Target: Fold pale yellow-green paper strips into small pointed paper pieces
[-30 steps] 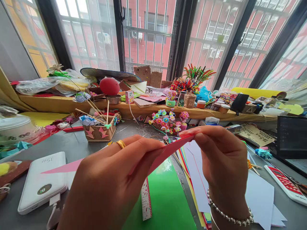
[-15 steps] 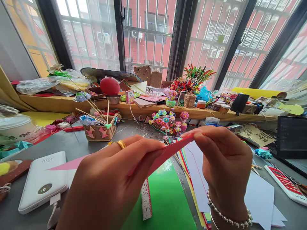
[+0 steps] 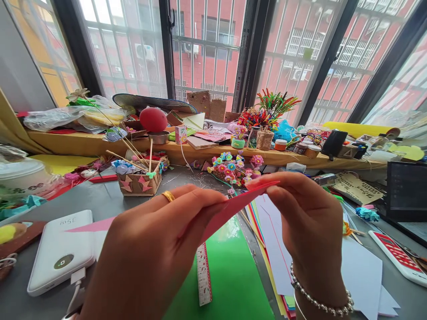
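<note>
A folded sheet of pink paper (image 3: 230, 211) is stretched between my two hands above the desk. My left hand (image 3: 160, 235) is closed on its near left part, thumb and fingers pinching it. My right hand (image 3: 307, 213) pinches the far upper corner between thumb and forefinger. Beyond my left wrist, a pointed pink paper tip (image 3: 91, 225) sticks out to the left; whether it belongs to the same sheet is hidden by the hand. Under the hands lies a shiny green mat (image 3: 236, 271), with a patterned ruler (image 3: 203, 275) on it.
A white power bank (image 3: 62, 253) with a plugged-in cable lies at left, near a cardboard box (image 3: 140, 182) holding sticks. Sheets of coloured and white paper (image 3: 362, 271) spread at right, beside a red-and-white calculator (image 3: 398, 255). Crocheted flowers (image 3: 230, 166) stand behind my hands.
My right hand has shifted slightly left and down along the pink paper's edge, so the paper's tip now shows past its fingers. My left hand stays almost in place.
</note>
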`<state>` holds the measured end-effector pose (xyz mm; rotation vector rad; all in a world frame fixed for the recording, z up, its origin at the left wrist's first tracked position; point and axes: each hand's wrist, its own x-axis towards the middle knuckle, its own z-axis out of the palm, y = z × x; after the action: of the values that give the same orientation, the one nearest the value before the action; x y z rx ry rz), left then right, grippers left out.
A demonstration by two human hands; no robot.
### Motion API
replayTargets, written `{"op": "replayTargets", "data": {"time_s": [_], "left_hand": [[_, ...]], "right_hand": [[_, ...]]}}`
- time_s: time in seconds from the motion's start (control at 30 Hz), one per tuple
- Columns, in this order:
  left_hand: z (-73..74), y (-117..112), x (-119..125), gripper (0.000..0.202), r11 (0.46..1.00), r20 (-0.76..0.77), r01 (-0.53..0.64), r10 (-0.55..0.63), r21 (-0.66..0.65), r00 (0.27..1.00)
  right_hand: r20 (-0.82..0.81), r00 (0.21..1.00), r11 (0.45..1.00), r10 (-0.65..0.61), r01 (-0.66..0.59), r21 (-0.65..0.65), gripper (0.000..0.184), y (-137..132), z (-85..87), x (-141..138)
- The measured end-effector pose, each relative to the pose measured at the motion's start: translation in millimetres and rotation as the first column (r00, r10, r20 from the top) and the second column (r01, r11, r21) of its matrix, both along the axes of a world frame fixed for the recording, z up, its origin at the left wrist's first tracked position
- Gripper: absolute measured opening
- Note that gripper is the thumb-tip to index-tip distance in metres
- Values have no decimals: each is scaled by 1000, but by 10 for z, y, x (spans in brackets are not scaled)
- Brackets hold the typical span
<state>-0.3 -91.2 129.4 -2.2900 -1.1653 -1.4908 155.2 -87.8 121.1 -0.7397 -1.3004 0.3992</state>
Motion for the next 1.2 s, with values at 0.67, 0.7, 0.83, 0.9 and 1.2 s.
{"op": "replayTargets", "data": {"time_s": [0.67, 0.7, 0.83, 0.9, 1.2], "left_hand": [[81, 24, 23, 12, 1000, -62, 23, -24, -17, 998], [90, 23, 28, 12, 1000, -50, 18, -19, -16, 999], [91, 17, 42, 11, 993, 29, 86, -89, 84, 996], [80, 22, 52, 14, 986, 30, 132, -135, 101, 990], [88, 169, -13, 18, 993, 53, -33, 39, -112, 998]], "right_hand": [[50, 998, 998, -34, 37, -59, 8, -1, -49, -8], [88, 996, 997, 15, -7, -82, 11, 12, -49, 8], [251, 945, 972, 212, -177, -153, 18, 96, -75, 8], [310, 911, 957, 270, -219, -190, 13, 138, -97, -25], [38, 984, 964, 171, -160, -212, 10, 234, -134, 91]]}}
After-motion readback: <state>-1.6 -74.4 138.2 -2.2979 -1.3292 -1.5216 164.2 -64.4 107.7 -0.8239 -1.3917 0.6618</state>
